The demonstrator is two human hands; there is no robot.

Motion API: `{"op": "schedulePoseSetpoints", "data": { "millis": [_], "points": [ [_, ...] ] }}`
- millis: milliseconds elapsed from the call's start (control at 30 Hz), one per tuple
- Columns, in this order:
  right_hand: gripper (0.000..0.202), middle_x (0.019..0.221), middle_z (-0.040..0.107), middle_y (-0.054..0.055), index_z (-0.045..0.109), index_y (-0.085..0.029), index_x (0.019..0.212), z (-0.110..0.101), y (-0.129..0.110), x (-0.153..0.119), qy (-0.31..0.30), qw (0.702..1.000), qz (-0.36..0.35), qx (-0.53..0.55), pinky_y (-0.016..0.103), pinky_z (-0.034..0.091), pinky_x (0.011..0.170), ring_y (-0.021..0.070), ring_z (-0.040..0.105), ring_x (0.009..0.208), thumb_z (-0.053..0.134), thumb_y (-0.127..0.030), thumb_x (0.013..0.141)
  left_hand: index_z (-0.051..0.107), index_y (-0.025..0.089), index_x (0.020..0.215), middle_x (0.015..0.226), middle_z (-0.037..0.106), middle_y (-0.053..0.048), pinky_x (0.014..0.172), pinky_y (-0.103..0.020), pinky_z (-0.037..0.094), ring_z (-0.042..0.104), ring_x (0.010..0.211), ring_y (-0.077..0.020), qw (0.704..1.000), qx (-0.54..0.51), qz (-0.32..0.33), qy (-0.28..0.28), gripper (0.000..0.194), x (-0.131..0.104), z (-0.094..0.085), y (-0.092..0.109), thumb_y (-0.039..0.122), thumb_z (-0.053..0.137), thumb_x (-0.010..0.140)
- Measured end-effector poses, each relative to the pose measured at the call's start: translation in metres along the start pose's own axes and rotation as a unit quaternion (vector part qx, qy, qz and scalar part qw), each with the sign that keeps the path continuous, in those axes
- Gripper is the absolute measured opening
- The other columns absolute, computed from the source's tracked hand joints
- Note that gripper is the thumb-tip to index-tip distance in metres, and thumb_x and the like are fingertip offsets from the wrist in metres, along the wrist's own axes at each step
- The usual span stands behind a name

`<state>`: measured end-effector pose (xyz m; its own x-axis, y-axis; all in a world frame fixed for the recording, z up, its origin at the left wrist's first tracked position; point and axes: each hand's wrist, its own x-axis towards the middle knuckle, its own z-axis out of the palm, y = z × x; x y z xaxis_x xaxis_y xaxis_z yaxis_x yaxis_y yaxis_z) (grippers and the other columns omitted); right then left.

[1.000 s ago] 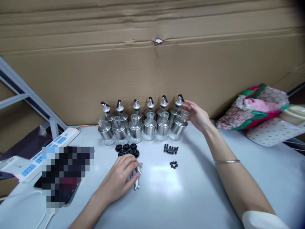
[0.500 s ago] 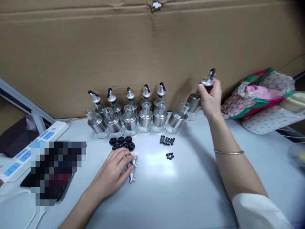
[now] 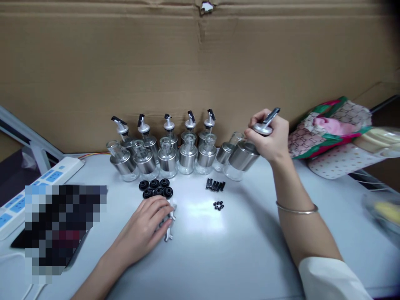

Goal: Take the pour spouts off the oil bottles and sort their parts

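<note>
My right hand [image 3: 271, 135] is wrapped round the neck of a glass oil bottle [image 3: 241, 156] with a steel band and a silver pourer [image 3: 263, 128] on top. This bottle leans slightly and covers part of an open bottle [image 3: 225, 153] behind it. My left hand [image 3: 142, 227] lies with fingers stretched over silver spout parts [image 3: 169, 232], hiding most of them. Just beyond its fingertips are several black ribbed stoppers [image 3: 154, 185]. Several short black tubes [image 3: 215, 184] and small black rings [image 3: 218, 205] lie between the hands.
Several open bottles [image 3: 167, 160] form a front row; bottles with pourers [image 3: 150, 143] stand behind, against a cardboard wall [image 3: 156, 62]. At left are a power strip [image 3: 46, 179] and a dark blurred-out flat object [image 3: 62, 225]. A patterned bag [image 3: 303, 137] sits at right.
My right hand has brought the bottle down and nearer, from behind the open bottle to in front of it. My left hand stays over the silver parts.
</note>
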<state>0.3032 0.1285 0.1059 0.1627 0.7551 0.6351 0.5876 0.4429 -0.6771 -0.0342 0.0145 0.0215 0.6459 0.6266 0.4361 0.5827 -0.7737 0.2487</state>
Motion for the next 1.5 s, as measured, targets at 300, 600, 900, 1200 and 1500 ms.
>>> {"op": "schedulePoseSetpoints", "data": {
  "millis": [300,600,900,1200,1500],
  "points": [
    [0.016,0.071,0.052,0.001,0.044,-0.024,0.072,0.026,0.018,-0.003,-0.002,0.990,-0.087,-0.108,0.037,0.045,0.071,0.0198,0.051,0.069,0.056,-0.034,0.071,0.061,0.019,0.109,0.105,0.069,-0.008,0.088,-0.032,0.053,0.062,0.103,-0.0217,1.000,-0.005,0.001,0.018,0.019,0.000,-0.001,0.001,0.023,0.051,0.093],
    [0.023,0.113,0.047,0.010,0.053,-0.023,0.083,0.043,0.044,-0.003,-0.011,0.988,-0.083,-0.132,0.048,0.038,0.099,0.0300,0.046,0.110,0.060,-0.044,0.077,0.060,0.024,0.114,0.110,0.068,-0.007,0.092,-0.032,0.052,0.060,0.108,-0.0218,1.000,-0.018,-0.020,0.006,0.022,-0.006,0.006,-0.004,0.028,0.050,0.094],
    [0.043,0.104,0.048,0.012,0.048,-0.021,0.097,0.041,0.061,-0.002,0.027,0.991,-0.049,-0.122,0.052,0.040,0.093,0.0304,0.047,0.100,0.061,-0.055,0.075,0.060,0.023,0.113,0.108,0.067,-0.007,0.090,-0.032,0.053,0.061,0.106,-0.0218,0.999,-0.023,-0.026,-0.014,0.021,-0.004,0.006,-0.004,0.028,0.050,0.095],
    [0.029,0.077,0.046,0.001,0.044,-0.023,0.081,0.049,0.050,-0.015,0.098,0.991,-0.054,-0.080,0.038,0.044,0.073,0.0203,0.048,0.071,0.053,-0.051,0.081,0.056,0.021,0.114,0.109,0.065,-0.007,0.093,-0.033,0.049,0.057,0.109,-0.0212,1.000,-0.025,-0.017,-0.003,0.021,-0.002,0.002,-0.001,0.021,0.051,0.094],
    [0.035,0.065,0.052,-0.001,0.047,-0.023,0.073,0.012,-0.013,-0.004,0.170,0.981,-0.079,0.043,0.029,0.041,0.054,0.0135,0.052,0.052,0.041,-0.049,0.095,0.046,0.023,0.127,0.117,0.059,-0.007,0.103,-0.032,0.041,0.050,0.118,-0.0194,0.989,-0.111,-0.045,0.083,0.039,-0.007,0.003,0.008,0.010,0.052,0.090]
  ]
}}
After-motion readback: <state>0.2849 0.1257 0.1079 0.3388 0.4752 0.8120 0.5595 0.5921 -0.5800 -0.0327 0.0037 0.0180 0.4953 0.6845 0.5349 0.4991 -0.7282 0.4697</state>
